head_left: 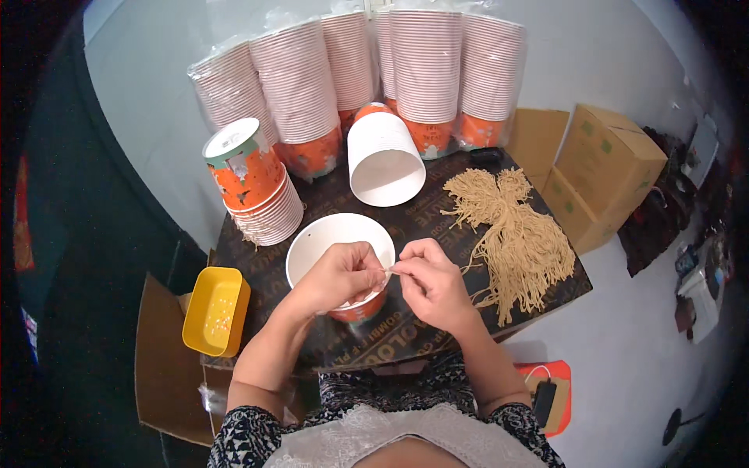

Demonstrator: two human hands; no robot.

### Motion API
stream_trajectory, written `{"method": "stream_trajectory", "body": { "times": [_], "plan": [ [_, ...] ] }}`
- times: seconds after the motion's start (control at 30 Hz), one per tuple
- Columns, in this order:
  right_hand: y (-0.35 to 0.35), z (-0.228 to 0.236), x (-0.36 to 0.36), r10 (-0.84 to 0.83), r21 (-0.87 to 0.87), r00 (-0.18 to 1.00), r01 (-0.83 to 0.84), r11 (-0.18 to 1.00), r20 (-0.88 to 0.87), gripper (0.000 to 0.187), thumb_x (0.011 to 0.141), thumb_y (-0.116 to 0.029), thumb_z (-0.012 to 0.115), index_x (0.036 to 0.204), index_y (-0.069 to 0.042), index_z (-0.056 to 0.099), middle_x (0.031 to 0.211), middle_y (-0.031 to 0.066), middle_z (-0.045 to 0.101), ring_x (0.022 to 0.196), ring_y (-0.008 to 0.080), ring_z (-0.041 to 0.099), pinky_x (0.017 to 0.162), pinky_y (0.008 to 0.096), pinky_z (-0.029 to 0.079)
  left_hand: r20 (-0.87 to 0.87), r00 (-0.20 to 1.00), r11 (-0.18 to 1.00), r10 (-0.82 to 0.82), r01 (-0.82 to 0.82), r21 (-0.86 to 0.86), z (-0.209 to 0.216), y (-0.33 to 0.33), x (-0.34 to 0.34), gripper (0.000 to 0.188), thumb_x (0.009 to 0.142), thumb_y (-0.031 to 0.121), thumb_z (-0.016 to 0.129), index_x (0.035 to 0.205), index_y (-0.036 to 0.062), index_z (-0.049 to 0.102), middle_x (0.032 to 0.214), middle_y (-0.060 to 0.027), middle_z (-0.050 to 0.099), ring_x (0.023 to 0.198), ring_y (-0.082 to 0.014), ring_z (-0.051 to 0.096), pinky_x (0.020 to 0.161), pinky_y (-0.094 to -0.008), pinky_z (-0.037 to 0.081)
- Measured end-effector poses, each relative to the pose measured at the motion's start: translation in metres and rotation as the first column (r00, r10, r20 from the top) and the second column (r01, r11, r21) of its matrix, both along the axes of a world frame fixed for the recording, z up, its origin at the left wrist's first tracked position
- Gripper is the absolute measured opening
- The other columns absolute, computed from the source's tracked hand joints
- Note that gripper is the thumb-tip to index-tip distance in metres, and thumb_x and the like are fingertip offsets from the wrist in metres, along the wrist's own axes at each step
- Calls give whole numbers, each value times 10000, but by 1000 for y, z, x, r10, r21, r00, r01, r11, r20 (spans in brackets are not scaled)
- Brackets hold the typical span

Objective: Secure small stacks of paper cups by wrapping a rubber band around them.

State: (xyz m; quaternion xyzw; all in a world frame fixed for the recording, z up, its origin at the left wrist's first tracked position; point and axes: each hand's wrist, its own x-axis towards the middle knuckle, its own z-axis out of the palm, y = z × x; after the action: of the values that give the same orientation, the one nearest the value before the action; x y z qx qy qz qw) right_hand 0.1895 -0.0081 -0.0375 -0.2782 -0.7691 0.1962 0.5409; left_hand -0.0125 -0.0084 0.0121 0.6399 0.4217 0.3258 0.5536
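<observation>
A paper bucket (331, 234), white inside and orange outside, stands upright at the near middle of the table. A small dark spot shows on its inner wall near the rim. My left hand (343, 277) is over the bucket's near right side, thumb and fingertips pinched together. Close against it, my right hand (433, 285) pinches too, just right of the rim. Something small and pale lies between the two sets of fingertips, too small to name. To the right of my right hand spreads a bundle of tan cords (515, 234).
Wrapped stacks of paper buckets (292, 82) line the wall. One white bucket (382, 160) lies tipped toward me, and a nested stack (265, 207) stands at left. A yellow bin (216, 312) with small pale pieces sits at the left edge. Cardboard boxes (612, 171) stand at right.
</observation>
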Motion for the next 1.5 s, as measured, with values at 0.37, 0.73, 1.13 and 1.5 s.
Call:
{"method": "stream_trajectory", "body": {
  "times": [0.37, 0.73, 1.13, 1.5],
  "plan": [
    [-8, 5, 2, -21, -62, 996, 16, 998, -82, 175, 734, 17, 685, 889, -35, 624, 1091, 125, 558, 625, 208, 611, 578, 304, 486, 16, 1000, 1000, 15, -15, 13, -3, 1, 3, 58, 886, 7, 630, 835, 4, 601, 737, -31, 631, 585, -51, 532, 490, -205, 398],
    [-1, 4, -4, -98, 41, 995, 97, 994, 10, 228, 782, -26, 691, 1005, -33, 645, 1095, 139, 552, 782, 291, 655, 655, 376, 540, 39, 999, 1000, 9, -9, 8, -4, 3, 8, 39, 884, 11, 632, 855, 0, 609, 737, -29, 631, 581, -49, 527, 482, -207, 393],
    [-9, -7, -13, -104, 67, 994, 106, 992, -41, 118, 843, 45, 633, 919, -5, 559, 1007, 157, 571, 818, 312, 625, 673, 356, 516, 45, 993, 994, 111, -111, 2, -6, 5, 14, 67, 874, -2, 638, 837, 1, 582, 728, -33, 620, 587, -70, 532, 495, -218, 410],
    [9, -14, -8, -124, 99, 992, 125, 987, -15, 147, 869, -29, 639, 1012, -22, 675, 1004, 119, 582, 702, 279, 658, 583, 382, 527, -72, 997, 994, 39, -31, 105, -6, 2, 12, 95, 862, -7, 671, 862, 17, 579, 814, -2, 622, 756, -64, 576, 667, -235, 471]
  ]
}}
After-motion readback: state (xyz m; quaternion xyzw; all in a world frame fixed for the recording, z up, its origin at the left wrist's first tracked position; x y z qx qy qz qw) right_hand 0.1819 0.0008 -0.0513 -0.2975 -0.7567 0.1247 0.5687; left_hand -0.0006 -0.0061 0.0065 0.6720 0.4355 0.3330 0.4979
